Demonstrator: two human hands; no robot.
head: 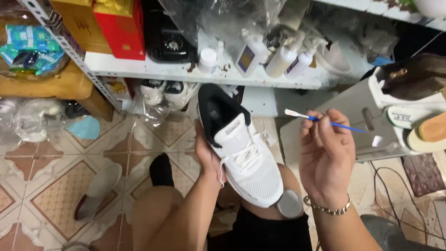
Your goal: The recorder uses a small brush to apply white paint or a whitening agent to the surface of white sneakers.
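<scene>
Sneaker: white mesh sneaker with a black collar and lining, toe towards me, heel up towards the shelf; it rests on my lap above my knee.
Left hand: my left hand is wrapped round the sneaker's side from underneath, fingers closed on it and mostly hidden behind it, thumb along the edge by the laces.
Right hand: my right hand is raised just beside the sneaker, fingers pinched shut on a thin blue-handled brush, white tip pointing left towards the shoe but not touching it.
Progress: upper looks clean and white from here; I judge the detail work is under way, as the brush is up and off the shoe. Whether the sole or far side is done, I cannot tell.
Near my lap: small round grey lid or pad sits by the toe, touching it or very near.
Shelf: white squeeze bottles, a small white jar and a red box stand on the white shelf ahead.
Floor: patterned tiles, with a loose grey-white insole lying well apart to my left.
Right side: a grey stand holds more shoes and soles.
</scene>
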